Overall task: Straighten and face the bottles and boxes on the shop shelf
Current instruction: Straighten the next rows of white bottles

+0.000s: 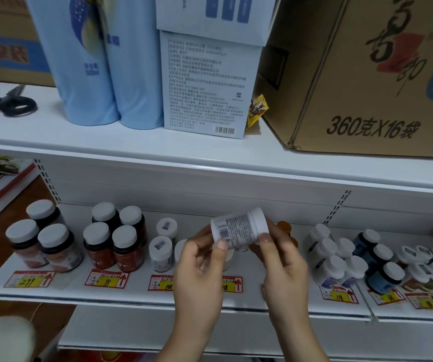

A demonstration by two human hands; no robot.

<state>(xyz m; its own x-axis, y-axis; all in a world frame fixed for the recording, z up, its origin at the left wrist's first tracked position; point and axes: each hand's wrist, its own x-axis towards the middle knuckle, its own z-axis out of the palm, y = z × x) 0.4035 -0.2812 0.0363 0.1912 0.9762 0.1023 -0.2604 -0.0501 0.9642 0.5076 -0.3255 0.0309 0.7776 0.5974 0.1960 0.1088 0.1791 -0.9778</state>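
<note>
Both hands' fingers gripping tilted white bottle (239, 229), left hand (199, 267), right hand (283, 267), dark jars (113, 244) left, white bottles (335, 259) right

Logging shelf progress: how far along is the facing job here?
Done: the dark bottles at lower left stand upright in tidy groups. In hand: both hands, left and right, hold a white bottle tilted, barcode toward the camera. Left: putting it back, the crowded small bottles at right, and the blue box showing fine print.
</note>
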